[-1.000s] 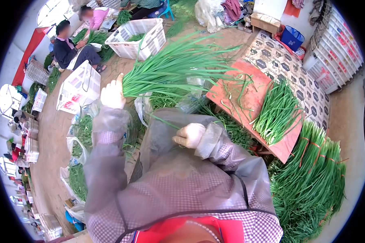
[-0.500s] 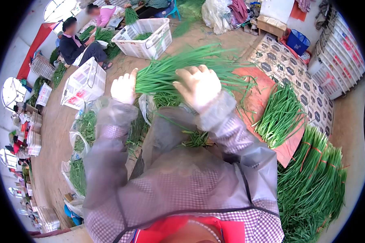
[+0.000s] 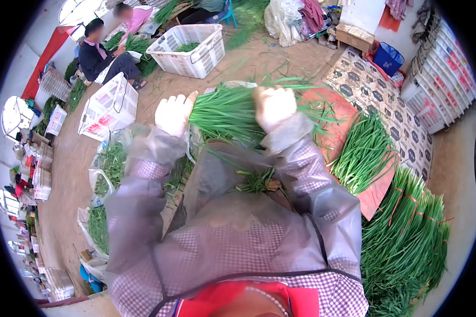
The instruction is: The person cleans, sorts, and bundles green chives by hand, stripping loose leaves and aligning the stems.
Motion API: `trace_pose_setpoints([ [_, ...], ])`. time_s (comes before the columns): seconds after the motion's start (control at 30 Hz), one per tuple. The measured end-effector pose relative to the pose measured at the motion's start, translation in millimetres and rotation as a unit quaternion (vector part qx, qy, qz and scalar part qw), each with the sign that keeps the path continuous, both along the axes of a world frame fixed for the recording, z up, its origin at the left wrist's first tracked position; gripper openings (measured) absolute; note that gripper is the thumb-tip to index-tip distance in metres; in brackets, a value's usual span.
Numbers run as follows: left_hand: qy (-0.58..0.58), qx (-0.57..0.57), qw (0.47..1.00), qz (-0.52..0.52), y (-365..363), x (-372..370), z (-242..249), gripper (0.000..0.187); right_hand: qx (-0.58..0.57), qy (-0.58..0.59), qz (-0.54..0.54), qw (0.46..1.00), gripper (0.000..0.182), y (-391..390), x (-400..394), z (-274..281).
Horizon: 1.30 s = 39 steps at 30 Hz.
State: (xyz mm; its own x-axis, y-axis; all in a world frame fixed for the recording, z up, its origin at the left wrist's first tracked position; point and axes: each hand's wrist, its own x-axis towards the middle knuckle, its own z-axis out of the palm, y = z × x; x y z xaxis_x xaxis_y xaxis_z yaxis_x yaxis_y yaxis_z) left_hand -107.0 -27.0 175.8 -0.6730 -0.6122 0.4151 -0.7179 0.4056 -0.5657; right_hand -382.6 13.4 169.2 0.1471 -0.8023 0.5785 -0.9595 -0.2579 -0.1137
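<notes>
A loose bunch of green garlic chives stretches sideways between my gloved hands, held out in front of my body. My left hand is closed round its left end. Further along, my right hand is wrapped round the leaves, which fan out past it to the right. Close by on the right, a loose pile of chives lies on a reddish board. A few scraps of leaf rest on the grey apron over my lap.
Bundles of chives tied with red bands are heaped at the right. White plastic crates stand ahead and to the left, and bags of greens line my left side. Two seated people handle greens at the upper left. Stacked crates lean at the far right.
My right hand, spread over the leaves before, has closed round them and moved slightly right. My left hand has shifted a little right with the bunch, whose leaves were swinging and blurred.
</notes>
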Motion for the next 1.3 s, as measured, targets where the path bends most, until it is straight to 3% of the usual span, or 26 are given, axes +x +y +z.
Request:
trace_pose_setpoints([
  [0.07, 0.004, 0.007, 1.0, 0.006, 1, 4, 1, 0.05, -0.085, -0.028, -0.036, 0.995, 0.005, -13, -33, -15],
  [0.13, 0.006, 0.017, 1.0, 0.01, 0, 5, 4, 0.05, -0.139, -0.026, -0.047, 0.989, 0.006, -7, -47, 7],
  [0.17, -0.006, 0.007, 1.0, 0.002, 1, 4, 6, 0.049, -0.131, -0.019, -0.044, 0.99, 0.021, -1, -45, 22],
  [0.23, -0.018, -0.003, 1.0, -0.009, 2, -1, 9, 0.049, -0.22, -0.001, 0.035, 0.975, 0.037, -4, -29, 38],
  [0.27, -0.016, -0.001, 1.0, -0.017, 2, -4, 11, 0.049, -0.171, 0.005, 0.113, 0.979, 0.043, -8, -21, 40],
  [0.37, -0.021, -0.008, 0.999, -0.043, 9, -15, 23, 0.046, -0.138, 0.099, 0.177, 0.969, 0.041, -23, 2, 17],
  [0.43, -0.028, -0.019, 0.998, -0.056, 9, -14, 25, 0.044, -0.124, 0.112, 0.299, 0.939, 0.031, -40, 10, -2],
  [0.47, -0.033, -0.013, 0.997, -0.074, 8, -10, 23, 0.045, -0.125, 0.112, 0.302, 0.938, 0.031, -40, 10, -6],
  [0.53, -0.039, -0.004, 0.995, -0.089, 6, -3, 20, 0.046, 0.013, 0.155, 0.286, 0.946, 0.018, -27, 13, 2],
  [0.6, -0.035, 0.003, 0.996, -0.078, 3, 5, 18, 0.046, -0.046, 0.129, 0.323, 0.937, 0.014, -25, 0, -10],
  [0.67, -0.023, 0.017, 0.998, -0.049, -5, 26, 16, 0.046, 0.08, 0.057, 0.243, 0.965, 0.015, -15, -23, -22],
  [0.73, -0.013, 0.029, 0.999, -0.015, -14, 46, 18, 0.046, 0.041, 0.043, 0.185, 0.981, 0.012, -6, -59, -29],
  [0.77, -0.035, 0.017, 0.999, 0.03, -16, 54, 19, 0.044, 0.049, -0.078, 0.172, 0.981, 0.014, 5, -68, -28],
  [0.83, -0.058, 0.008, 0.993, 0.099, -26, 67, 20, 0.042, 0.057, -0.2, 0.148, 0.967, 0.018, 33, -73, -1],
  [0.87, -0.057, 0.005, 0.993, 0.102, -29, 71, 20, 0.042, 0.059, -0.203, 0.138, 0.968, 0.02, 48, -72, 12],
  [0.93, -0.024, -0.016, 0.992, 0.123, -36, 75, 22, 0.041, 0.144, -0.466, 0.279, 0.827, 0.021, 61, -57, -8],
  [0.97, -0.025, -0.02, 0.992, 0.122, -39, 78, 21, 0.041, 0.24, -0.427, 0.366, 0.791, 0.025, 73, -57, -2],
  [1.0, -0.012, -0.024, 0.991, 0.134, -44, 81, 20, 0.041, 0.247, -0.378, 0.436, 0.778, 0.029, 73, -45, -30],
  [1.07, -0.001, -0.03, 0.989, 0.142, -47, 79, 23, 0.041, 0.319, -0.186, 0.449, 0.813, 0.038, 94, -13, -36],
  [1.13, 0.025, -0.017, 0.986, 0.164, -47, 73, 27, 0.04, 0.335, 0.087, 0.299, 0.889, 0.049, 103, 10, -46],
  [1.17, 0.026, -0.019, 0.987, 0.159, -47, 70, 28, 0.04, 0.428, 0.075, 0.286, 0.854, 0.064, 97, 22, -44],
  [1.2, 0.055, -0.013, 0.987, 0.147, -46, 66, 29, 0.04, 0.427, 0.074, 0.281, 0.856, 0.064, 93, 30, -48],
  [1.27, 0.082, -0.006, 0.988, 0.129, -44, 56, 34, 0.04, 0.445, -0.188, 0.461, 0.744, 0.068, 82, 44, -68],
  [1.3, 0.108, 0.019, 0.987, 0.12, -41, 45, 37, 0.039, 0.434, -0.229, 0.465, 0.736, 0.073, 75, 53, -75],
])
